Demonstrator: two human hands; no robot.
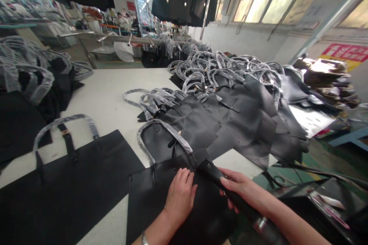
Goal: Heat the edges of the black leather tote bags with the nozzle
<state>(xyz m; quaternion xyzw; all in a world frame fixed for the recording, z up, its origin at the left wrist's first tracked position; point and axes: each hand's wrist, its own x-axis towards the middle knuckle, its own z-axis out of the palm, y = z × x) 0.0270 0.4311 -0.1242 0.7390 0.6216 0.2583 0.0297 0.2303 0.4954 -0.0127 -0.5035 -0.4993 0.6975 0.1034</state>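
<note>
Blk bag (pixel 152 214) lies under my L hand (pixel 181 193), fingers loose; my R hand (pixel 243 187) grips blk tool (pixel 212 171), tip nr bag handle (pixel 181 140).

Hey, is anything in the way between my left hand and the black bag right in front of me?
Nothing visible: the left hand rests directly on the black bag. Off to its right, the right hand has its grip around a dark handheld object.

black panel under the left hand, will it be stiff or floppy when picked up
The black panel would probably flex, since similar piled panels sag and crease. Its handle seems likelier to hold its shape, as it bows in a rounded arch.
</note>
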